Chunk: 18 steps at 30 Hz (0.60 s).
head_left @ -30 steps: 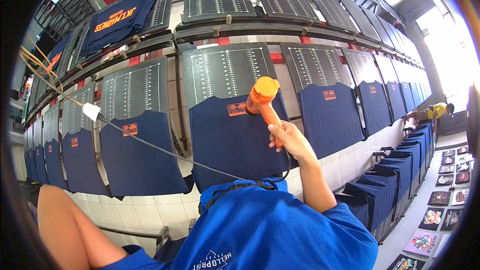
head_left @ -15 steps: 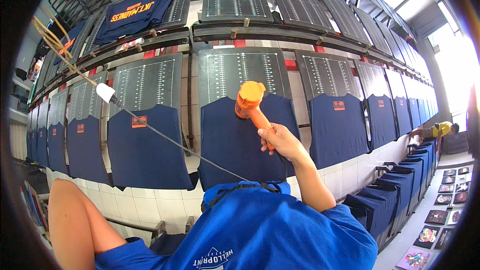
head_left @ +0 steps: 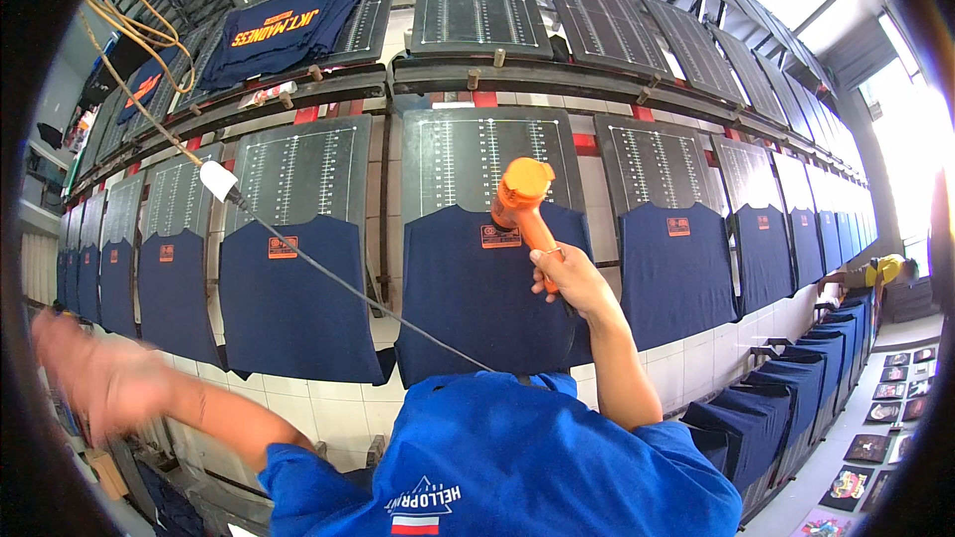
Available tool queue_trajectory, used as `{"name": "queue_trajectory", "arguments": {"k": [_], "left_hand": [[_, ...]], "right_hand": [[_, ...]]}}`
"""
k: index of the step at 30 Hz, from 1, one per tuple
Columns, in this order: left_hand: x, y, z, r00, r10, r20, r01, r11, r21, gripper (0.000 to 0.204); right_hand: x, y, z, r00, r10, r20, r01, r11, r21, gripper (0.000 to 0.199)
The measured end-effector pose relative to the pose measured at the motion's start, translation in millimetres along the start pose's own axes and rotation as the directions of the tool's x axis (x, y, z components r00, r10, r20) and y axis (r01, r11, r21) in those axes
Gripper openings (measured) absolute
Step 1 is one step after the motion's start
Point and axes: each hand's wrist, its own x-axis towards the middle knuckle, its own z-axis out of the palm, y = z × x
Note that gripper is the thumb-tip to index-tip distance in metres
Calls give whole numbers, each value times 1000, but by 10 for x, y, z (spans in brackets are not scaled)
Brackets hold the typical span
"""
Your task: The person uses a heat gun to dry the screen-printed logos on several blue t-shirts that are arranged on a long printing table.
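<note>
My right hand [head_left: 574, 280] is closed around the handle of an orange heat gun [head_left: 527, 189]. Its dark nozzle points at the small orange print [head_left: 500, 237] near the top of a navy shirt [head_left: 477, 308], which is laid over a dark board [head_left: 428, 154]. A grey cable [head_left: 348, 288] runs from near my body to a white connector [head_left: 216, 179] on a yellow cord [head_left: 149, 109]. Far to the left, my left hand [head_left: 104, 378] is stretched out past the nearby shirts, and motion blurs its fingers.
More boards with navy shirts [head_left: 288, 318] stretch to both sides. Behind them, a second row of boards [head_left: 477, 5] carries a pile of printed shirts [head_left: 284, 30]. Along the right hang dark garments [head_left: 746, 403] on frames. Another person [head_left: 880, 270] in yellow stands at the far right.
My left arm has swung out to the far left. The heat gun has shifted slightly right, uncovering the print on the shirt in front of me.
</note>
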Motion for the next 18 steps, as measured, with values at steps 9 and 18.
{"name": "queue_trajectory", "arguments": {"k": [9,18], "left_hand": [[-3610,-1875,-261,310,-926,216,420,337,843,70],[-3931,-1769,261,232,-933,275,77,299,951,73]], "right_hand": [[-140,6,-149,993,7,-116,-7,1000,1,30],[-445,169,-239,995,60,-80,-56,997,61,33]]}}
